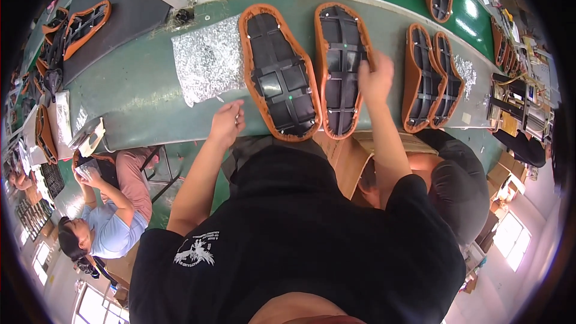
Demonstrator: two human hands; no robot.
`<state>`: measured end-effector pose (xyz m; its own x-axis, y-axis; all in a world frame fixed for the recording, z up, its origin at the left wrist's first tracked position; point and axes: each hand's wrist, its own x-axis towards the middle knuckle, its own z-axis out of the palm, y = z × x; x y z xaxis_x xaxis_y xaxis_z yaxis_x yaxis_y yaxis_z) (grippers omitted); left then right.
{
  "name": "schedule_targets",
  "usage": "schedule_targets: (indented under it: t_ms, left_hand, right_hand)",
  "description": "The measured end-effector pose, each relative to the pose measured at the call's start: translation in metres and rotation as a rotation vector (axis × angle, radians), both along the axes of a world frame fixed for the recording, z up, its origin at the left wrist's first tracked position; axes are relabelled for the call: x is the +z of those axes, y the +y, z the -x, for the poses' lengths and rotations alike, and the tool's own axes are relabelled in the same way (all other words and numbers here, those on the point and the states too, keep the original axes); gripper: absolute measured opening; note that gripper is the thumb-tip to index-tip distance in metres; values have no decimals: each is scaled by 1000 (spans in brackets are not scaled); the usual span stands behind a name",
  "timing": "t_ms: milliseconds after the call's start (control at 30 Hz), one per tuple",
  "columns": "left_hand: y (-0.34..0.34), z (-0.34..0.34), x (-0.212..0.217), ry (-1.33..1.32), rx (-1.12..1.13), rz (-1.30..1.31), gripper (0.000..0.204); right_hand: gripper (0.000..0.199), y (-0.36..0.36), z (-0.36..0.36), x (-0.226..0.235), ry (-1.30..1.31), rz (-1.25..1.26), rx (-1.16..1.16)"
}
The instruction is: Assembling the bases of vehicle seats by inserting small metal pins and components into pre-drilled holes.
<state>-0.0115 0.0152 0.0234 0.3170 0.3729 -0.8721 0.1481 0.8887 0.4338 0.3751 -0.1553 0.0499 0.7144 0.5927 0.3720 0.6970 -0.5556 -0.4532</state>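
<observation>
Right hand [376, 81] is lying against the right rim of the right panel [343, 72], in the head view. Its fingers are bending around the edge near the panel's middle; blur is hiding the fingertips, so whether they are pinching the rim cannot be determined. Left hand [228, 121] is hovering just beside the lower left side of the left panel [282, 78], apart from it. Its fingers are half curling, neither fully spread nor pressed together; whether they are pinching a small part cannot be determined.

Both panels are lying side by side on the green table [141, 114], directly before the person, with their lower ends pointing toward the body. Their black, strap-crossed undersides are facing up, and orange-brown rims are running around them. The right panel is lying close beside the left panel.

A silvery speckled sheet [207, 60] is lying at the left panel's left side, just beyond the left hand. Farther right, two more panels [418, 78] of the same kind are resting close together. A cardboard box [342, 165] is standing below the table's near edge. At the left, a co-worker [117, 228] in a light blue top is sitting and handling a dark piece [105, 168].
</observation>
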Motion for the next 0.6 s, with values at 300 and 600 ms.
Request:
schedule_targets:
  t_ms: [300,600]
  left_hand:
    - [37,-69,-20,-2,-78,-64,11]
    - [37,-73,39,-105,79,-239,26]
  right_hand:
    - [37,-36,-21,-76,711,34,-308]
    - [56,11,49,9,5,96,-44]
